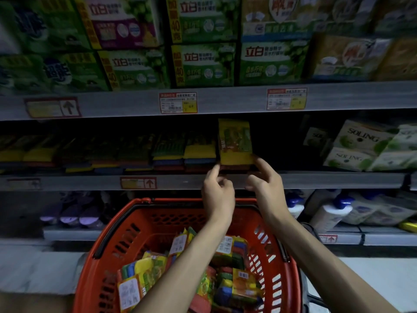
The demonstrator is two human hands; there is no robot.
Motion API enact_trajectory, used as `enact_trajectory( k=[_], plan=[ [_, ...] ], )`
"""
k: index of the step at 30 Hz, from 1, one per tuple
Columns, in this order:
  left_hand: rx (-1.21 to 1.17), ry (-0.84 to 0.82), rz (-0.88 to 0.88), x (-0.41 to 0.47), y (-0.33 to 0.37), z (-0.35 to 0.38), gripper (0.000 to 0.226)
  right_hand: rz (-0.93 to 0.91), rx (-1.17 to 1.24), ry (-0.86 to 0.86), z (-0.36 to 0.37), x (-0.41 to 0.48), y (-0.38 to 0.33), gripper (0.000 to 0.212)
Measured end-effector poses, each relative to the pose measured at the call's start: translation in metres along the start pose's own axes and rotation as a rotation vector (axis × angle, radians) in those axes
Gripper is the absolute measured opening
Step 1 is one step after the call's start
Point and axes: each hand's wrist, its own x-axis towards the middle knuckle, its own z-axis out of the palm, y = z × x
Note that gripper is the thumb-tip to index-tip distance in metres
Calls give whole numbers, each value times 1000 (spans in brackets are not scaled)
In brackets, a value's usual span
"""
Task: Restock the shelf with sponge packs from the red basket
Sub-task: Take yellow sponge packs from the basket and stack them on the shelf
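Got a two-handed pinch going here: left hand (217,193) nipping the bottom-left corner of the sponge pack (235,143), right hand (266,188) nipping the bottom-right. Both grips closed on fingertips only, not wrapped round the body of it. Held upright, bottom edge right at the front lip of the shelf (316,180), so not properly seated yet by the look of it. Just left of the pack: a row of stocked packs (199,152), touching or near enough, hard to tell in the dark. Just right of the pack: a dark gap, then well off to the right some SOLING boxes (361,145). Straight below the pack: the red basket (171,203), with plenty of spare packs (144,274) inside. Main worry, just guessing here: tall, thin and balanced on a narrow edge, so likely to flop forward off the lip on letting go too early, then down into the basket or onto the floor. Could also lean right into that gap, with no prop on that side. Shiny-looking wrapper plus a fingertip-only hold = probably an easy slip too. Shoving in hard might knock the neighbours left of the pack out of line. Probably safer pushing deeper and leaning against the row before releasing.
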Motion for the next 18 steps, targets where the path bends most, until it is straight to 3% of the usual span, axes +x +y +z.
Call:
enact_trajectory(
  k=[4,8,18],
  plan=[
    [3,-21,25,-2,5,0,54,-7,-10,13,2,0,-3,48],
    [4,-30,32,0,10,0,53,9,3,4,1,4,-1,66],
    [2,4,39,2,12,2,42,-9,-54,11,2,10,0,72]
  ],
)
